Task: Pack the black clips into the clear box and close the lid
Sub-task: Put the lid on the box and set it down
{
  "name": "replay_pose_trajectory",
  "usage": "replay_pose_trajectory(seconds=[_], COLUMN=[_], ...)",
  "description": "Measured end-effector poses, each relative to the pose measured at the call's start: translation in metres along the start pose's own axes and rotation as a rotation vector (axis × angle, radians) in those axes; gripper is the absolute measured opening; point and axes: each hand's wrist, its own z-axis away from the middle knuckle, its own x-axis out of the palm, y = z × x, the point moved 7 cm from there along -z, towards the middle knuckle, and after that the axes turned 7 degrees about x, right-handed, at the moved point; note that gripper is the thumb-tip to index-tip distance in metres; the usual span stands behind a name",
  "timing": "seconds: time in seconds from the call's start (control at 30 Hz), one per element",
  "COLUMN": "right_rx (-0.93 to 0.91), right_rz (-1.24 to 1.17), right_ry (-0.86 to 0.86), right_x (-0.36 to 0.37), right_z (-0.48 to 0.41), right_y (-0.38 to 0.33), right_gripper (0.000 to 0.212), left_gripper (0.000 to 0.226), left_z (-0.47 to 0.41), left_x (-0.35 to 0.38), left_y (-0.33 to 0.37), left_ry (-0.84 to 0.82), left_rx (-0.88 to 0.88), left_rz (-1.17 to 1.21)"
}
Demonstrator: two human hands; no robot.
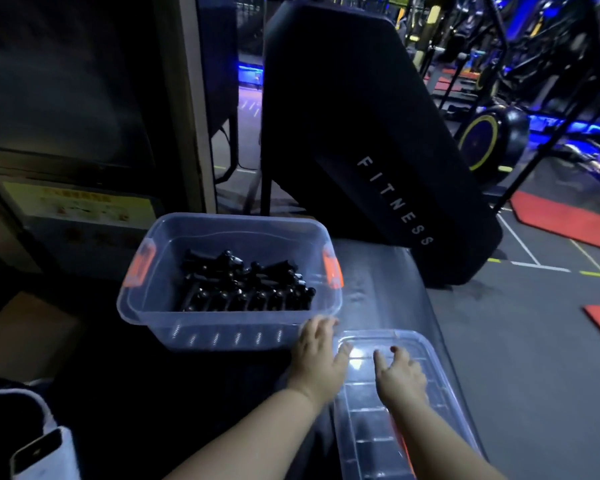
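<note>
Clear box (222, 336) holds black clips (246, 287) (lid (368, 441) off).

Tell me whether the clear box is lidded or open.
Open. The clear box has no lid on: the lid lies flat beside it, and the black clips sit uncovered inside.

Two bare forearms come in from the bottom centre of the frame, uncovered right down to the frame edge. Left hand (317, 355) and right hand (400, 375) are bare too. Right thumb nail is dark red, likely polish; other nails are too blurred to tell.
</note>
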Motion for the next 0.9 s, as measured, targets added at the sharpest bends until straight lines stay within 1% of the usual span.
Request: replay_pose_trajectory(seconds=[0.07,0.1,0.13,0.2,0.27,0.3,0.37,0.43,0.63,0.7,0.77,0.83,0.9], right_rx=[0.056,0.079,0.101,0.135,0.159,0.173,0.208,0.251,0.321,0.349,0.384,0.411,0.421], right_rz=[0.031,0.039,0.046,0.065,0.105,0.125,0.15,0.163,0.226,0.237,0.223,0.192,0.175], right_ry=[-0.003,-0.006,-0.008,-0.012,-0.023,-0.027,-0.034,-0.042,-0.045,-0.051,-0.062,-0.08,-0.08], right_x=[-0.004,-0.005,-0.007,-0.009,-0.009,-0.008,-0.005,-0.003,-0.005,-0.006,-0.005,-0.002,-0.001], right_z=[-0.003,-0.007,-0.01,-0.017,-0.024,-0.028,-0.034,-0.04,-0.053,-0.058,-0.061,-0.063,-0.064], right_y=[0.029,0.043,0.056,0.079,0.099,0.109,0.129,0.15,0.192,0.202,0.213,0.223,0.23], right_gripper=[0.059,0.06,0.062,0.066,0.068,0.068,0.066,0.068,0.073,0.079,0.09,0.103,0.107], left_gripper=[0.03,0.03,0.031,0.039,0.055,0.059,0.064,0.066,0.079,0.081,0.081,0.086,0.087], left_z=[0.016,0.022,0.029,0.042,0.063,0.071,0.081,0.09,0.101,0.099,0.098,0.098,0.097], left_x=[0.029,0.044,0.056,0.084,0.112,0.121,0.134,0.143,0.163,0.166,0.169,0.173,0.174], left_y=[0.006,0.007,0.004,-0.006,-0.021,-0.024,-0.031,-0.036,-0.049,-0.048,-0.048,-0.046,-0.045], left_ry=[-0.004,-0.074,-0.128,-0.348,-0.541,-0.604,-0.659,-0.668,-0.583,-0.531,-0.487,-0.452,-0.408], left_rx=[-0.039,-0.101,-0.183,-0.398,-0.573,-0.634,-0.691,-0.766,-0.914,-0.944,-0.966,-0.991,-1.038], left_rz=[0.021,0.036,-0.002,-0.052,-0.073,-0.082,-0.115,-0.121,-0.145,-0.139,-0.124,-0.093,-0.061])
